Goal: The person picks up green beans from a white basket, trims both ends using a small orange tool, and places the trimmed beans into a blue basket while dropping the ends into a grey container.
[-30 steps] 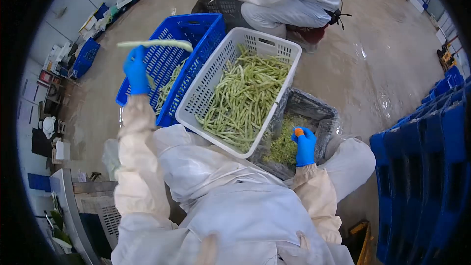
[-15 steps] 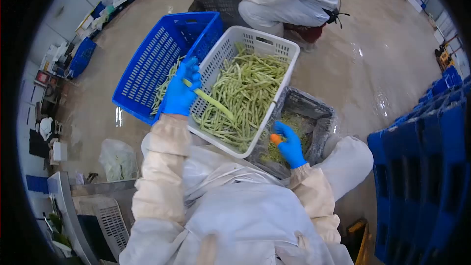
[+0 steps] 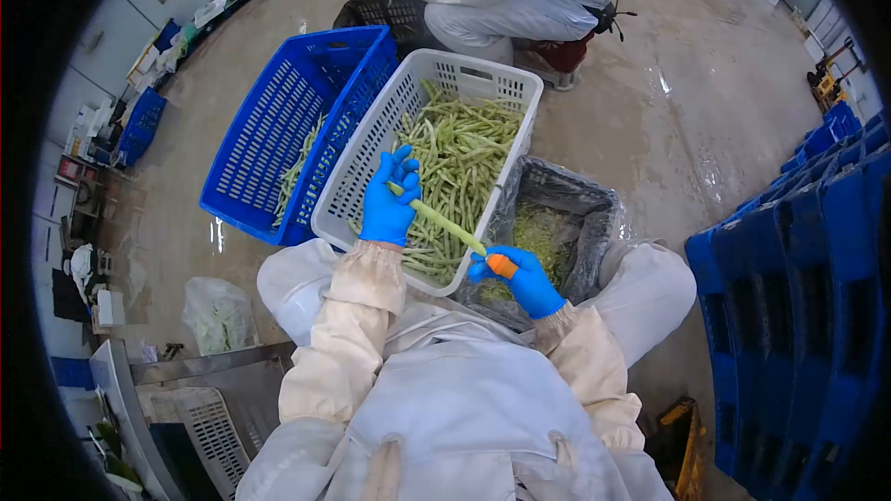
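- Left hand (image 3: 388, 199): blue glove, holding one end of a long, light-green bean pod (image 3: 445, 225) between thumb and fingers, other fingers loosely curled.
- Pod is over the white basket, slanting near and right towards the right hand.
- Right hand (image 3: 527, 286): blue glove, small orange cap-like piece (image 3: 502, 265) at the digits, right by the pod's other end. Fingers bent, narrow; can't tell if they grip the pod.
- White slotted plastic basket (image 3: 334, 187): centre, in front of the knees, holds a heap of green bean pods (image 3: 461, 153).
- Blue slotted plastic crate (image 3: 243, 162): just left of the white one, tilted, some pods along its right side.
- Dark bin with a plastic liner (image 3: 597, 213): right of the white basket, green scraps (image 3: 541, 237) inside.
- Far side: co-worker (image 3: 520, 0) in white clothing and blue gloves, seated low, by a black slotted crate (image 3: 394, 19).
- Right: stack of blue pallets (image 3: 798, 306).
- Left: clear plastic bag (image 3: 219, 315) on the wet floor (image 3: 668, 130), pale-green contents.
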The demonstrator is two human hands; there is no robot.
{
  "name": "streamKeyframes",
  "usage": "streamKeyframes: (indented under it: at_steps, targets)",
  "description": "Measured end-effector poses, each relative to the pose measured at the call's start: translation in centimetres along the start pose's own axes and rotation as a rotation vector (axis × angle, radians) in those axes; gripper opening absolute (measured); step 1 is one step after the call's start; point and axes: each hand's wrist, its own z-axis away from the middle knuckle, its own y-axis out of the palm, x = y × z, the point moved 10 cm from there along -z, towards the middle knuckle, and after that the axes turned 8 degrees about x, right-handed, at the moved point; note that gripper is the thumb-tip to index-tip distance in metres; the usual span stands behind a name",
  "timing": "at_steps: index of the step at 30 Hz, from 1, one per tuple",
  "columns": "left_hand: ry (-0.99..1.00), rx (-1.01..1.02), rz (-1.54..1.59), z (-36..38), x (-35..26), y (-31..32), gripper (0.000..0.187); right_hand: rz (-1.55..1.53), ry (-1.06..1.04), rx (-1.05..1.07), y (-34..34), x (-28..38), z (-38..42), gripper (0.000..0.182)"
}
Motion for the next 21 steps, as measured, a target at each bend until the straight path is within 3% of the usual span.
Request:
streamKeyframes:
  at_steps: [4, 6, 8, 10, 12, 14, 16, 18, 19, 20, 21]
  targets:
    - [-0.014, 0.037, 0.071, 0.0, 1.2, 0.7, 0.043, 0.136, -0.012, -0.018, -0.6, -0.6, -0.2, 0.024]
    - [0.054, -0.341, 0.006, 1.5, 2.6, -1.0, 0.042, 0.211, -0.074, -0.138, -1.6, -0.2, -0.1, 0.020]
    - [0.019, -0.376, -0.021, 2.2, 4.7, -2.7, 0.035, 0.289, -0.093, -0.211, -2.8, -0.9, -0.3, 0.018]
    - [0.030, -0.324, -0.284, 2.5, 5.7, -2.2, 0.035, 0.367, -0.110, -0.284, -3.4, -0.9, -0.1, 0.016]
    - [0.027, -0.445, -0.318, 3.4, 6.4, -2.5, 0.027, 0.698, -0.149, -0.392, -3.2, 0.7, 0.7, 0.015]
    - [0.071, -0.486, -0.663, 3.1, 5.9, -4.4, 0.024, 0.819, -0.245, -0.379, -2.0, 1.7, 1.0, 0.015]
    - [0.113, -0.468, -0.679, 2.4, 6.5, -4.9, 0.024, 0.940, -0.345, -0.363, -0.7, 2.6, 1.3, 0.017]
    - [-0.163, -0.283, -0.669, 2.1, 8.9, -2.0, 0.026, 0.988, -0.431, -0.158, 1.8, 2.5, 0.8, 0.016]
    - [-0.262, -0.127, -0.584, 2.0, 10.0, -0.6, 0.026, 0.890, -0.340, -0.183, 0.9, 1.7, 0.4, 0.014]
    - [-0.266, -0.125, -0.585, 2.3, 9.9, -0.1, 0.026, 0.889, -0.339, -0.188, 0.5, 1.8, 0.4, 0.014]
    - [-0.344, -0.038, -0.635, 2.7, 10.6, 0.8, 0.024, 0.757, -0.314, -0.336, -2.1, 2.4, 0.8, 0.012]
